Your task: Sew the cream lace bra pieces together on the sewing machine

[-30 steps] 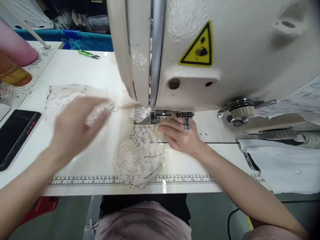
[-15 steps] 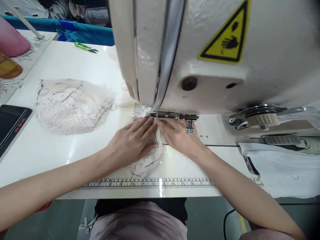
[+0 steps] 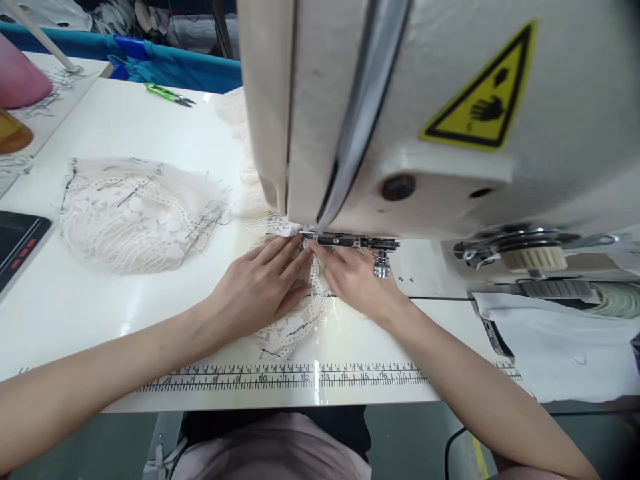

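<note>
My left hand (image 3: 265, 283) lies palm down with its fingers stretched out, pressing on a cream lace piece (image 3: 290, 327) just left of the presser foot (image 3: 313, 235). Dark thread ends show along the lace's edges. Flat on the bed, at the lace's right edge, my right hand (image 3: 357, 277) has its fingers reaching toward the foot; metal attachment parts (image 3: 360, 243) partly hide them. The sewing machine head (image 3: 320, 113) stands above both hands. More pale fabric (image 3: 250, 183) spreads behind the foot, partly covered by the machine. The needle cannot be made out.
A second lace piece (image 3: 135, 213) lies to the left, with green thread snips (image 3: 169, 95) behind it. A phone-like black device (image 3: 20, 243) is at the left edge. White cloth (image 3: 560, 347) lies at the right. A printed ruler (image 3: 280, 378) runs along the front table edge.
The view has shifted slightly, so the machine head sits further right and lower. Both hands stay at the presser foot. The lace just behind the foot looks a little more folded.
</note>
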`<state>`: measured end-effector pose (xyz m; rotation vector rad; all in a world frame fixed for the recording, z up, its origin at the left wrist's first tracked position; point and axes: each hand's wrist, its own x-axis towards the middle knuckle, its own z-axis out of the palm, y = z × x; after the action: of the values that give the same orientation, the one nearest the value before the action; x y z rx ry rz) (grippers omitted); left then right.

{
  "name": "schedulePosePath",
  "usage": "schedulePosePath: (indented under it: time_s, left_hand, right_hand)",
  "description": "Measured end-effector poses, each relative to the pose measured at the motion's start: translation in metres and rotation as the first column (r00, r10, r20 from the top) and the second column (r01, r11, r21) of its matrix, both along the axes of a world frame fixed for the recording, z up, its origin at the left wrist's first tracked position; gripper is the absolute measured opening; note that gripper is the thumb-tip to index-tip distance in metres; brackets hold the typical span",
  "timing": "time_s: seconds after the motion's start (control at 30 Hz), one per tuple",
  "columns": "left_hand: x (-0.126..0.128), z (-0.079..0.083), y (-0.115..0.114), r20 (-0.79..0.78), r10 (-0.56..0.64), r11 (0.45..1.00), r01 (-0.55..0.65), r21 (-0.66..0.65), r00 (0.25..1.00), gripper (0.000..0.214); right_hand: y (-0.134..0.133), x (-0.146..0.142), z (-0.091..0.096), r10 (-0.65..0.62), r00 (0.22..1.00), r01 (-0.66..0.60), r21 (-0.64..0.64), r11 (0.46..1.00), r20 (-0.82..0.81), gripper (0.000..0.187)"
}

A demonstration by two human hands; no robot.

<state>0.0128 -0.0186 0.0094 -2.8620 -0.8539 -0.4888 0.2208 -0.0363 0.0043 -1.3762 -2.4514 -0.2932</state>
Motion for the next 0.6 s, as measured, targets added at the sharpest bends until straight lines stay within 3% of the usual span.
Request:
schedulePosePath:
  time_s: [0.37,0.5,0.6]
  left_hand:
    - [0.0,0.003,0.001,-0.006,0.013,0.999,-0.014,-0.029,1.0,0.048]
    - [0.001,0.001,0.003,0.026,0.01,0.999,-0.009,-0.051,1.0,0.049]
    - [0.0,0.005,0.004,0.027,-0.007,0.999,0.008,-0.038,1.0,0.046]
  right_hand:
    - [0.0,0.005,-0.021,-0.049,0.998,0.048,0.018,0.999,0.032,0.044]
    - [-0.007,0.004,-0.013,-0.076,0.997,0.074,0.091,0.993,0.024,0.044]
    - [-0.01,0.006,0.0,-0.01,1.0,0.008,0.183,0.983,0.01,0.036]
